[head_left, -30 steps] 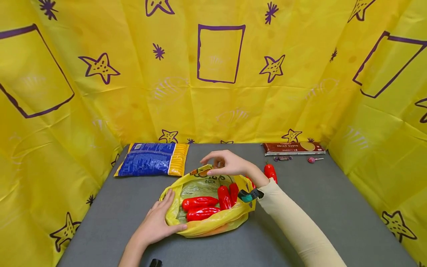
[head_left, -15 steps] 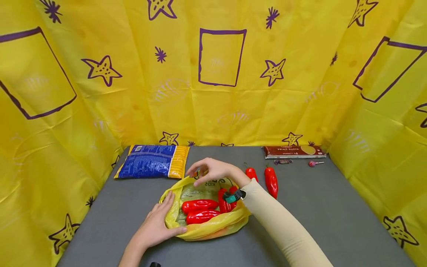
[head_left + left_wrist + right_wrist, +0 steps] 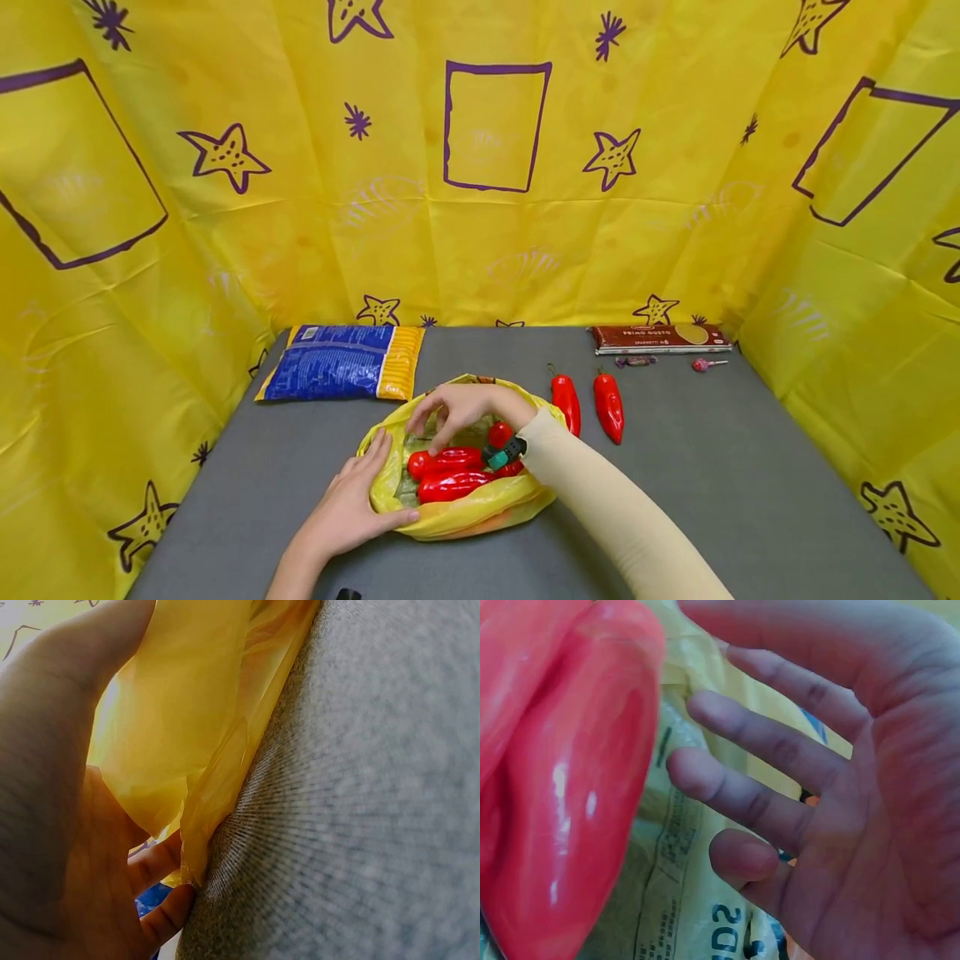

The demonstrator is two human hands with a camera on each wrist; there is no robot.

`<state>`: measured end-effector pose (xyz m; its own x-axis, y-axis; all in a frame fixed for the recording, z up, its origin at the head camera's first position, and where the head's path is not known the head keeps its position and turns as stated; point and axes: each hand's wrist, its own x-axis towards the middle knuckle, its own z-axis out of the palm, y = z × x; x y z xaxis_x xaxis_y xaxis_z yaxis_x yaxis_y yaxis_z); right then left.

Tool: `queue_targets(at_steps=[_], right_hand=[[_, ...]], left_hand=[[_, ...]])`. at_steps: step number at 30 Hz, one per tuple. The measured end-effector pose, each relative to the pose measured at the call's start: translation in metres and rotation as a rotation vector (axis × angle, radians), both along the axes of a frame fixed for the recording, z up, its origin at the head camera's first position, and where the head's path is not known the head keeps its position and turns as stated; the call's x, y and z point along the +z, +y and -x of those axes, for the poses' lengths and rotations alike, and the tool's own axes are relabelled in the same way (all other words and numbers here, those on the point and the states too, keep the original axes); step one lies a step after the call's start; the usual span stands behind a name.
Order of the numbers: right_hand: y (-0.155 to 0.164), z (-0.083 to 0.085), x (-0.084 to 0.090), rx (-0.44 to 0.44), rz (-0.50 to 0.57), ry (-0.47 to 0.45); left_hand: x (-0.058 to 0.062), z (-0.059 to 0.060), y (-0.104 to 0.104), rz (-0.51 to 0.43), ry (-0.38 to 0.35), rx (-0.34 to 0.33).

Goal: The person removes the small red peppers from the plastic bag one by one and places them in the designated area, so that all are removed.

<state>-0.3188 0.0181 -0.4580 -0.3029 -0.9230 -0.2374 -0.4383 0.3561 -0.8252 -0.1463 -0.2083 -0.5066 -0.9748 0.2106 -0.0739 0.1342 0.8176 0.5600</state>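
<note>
A yellow plastic bag lies with its mouth spread, and several shiny red peppers are inside. My left hand rests along the bag's left side, fingers extended and thumb over the front rim; in the left wrist view its fingers lie against the outside of the yellow plastic. My right hand reaches down into the mouth, above the peppers. Seen from the right wrist, its fingers are spread and bent a little, holding nothing, beside a red pepper. My right wrist partly hides the peppers at the right.
Two more red peppers, one nearer the bag and one farther right, lie on the grey table. Behind them are a brown spaghetti pack, a wrapped candy and a lollipop. A blue-and-yellow packet sits at back left.
My right hand has moved left and down from the bag's back rim into its mouth. Both peppers on the table are now uncovered by the arm. My left hand stays in place.
</note>
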Motion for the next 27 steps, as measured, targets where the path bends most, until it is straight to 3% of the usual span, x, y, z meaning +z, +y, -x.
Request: queue_targets(at_steps=[11, 21, 27], right_hand=[[-0.003, -0.006, -0.003, 0.046, -0.153, 0.059], [-0.014, -0.015, 0.0, 0.097, -0.176, 0.136], [-0.017, -0.016, 0.0, 0.098, -0.17, 0.134]], left_hand=[[-0.002, 0.001, 0.002, 0.0, -0.014, 0.021], [-0.002, 0.0, 0.001, 0.006, -0.01, 0.025], [-0.001, 0.001, 0.002, 0.0, 0.0, 0.025]])
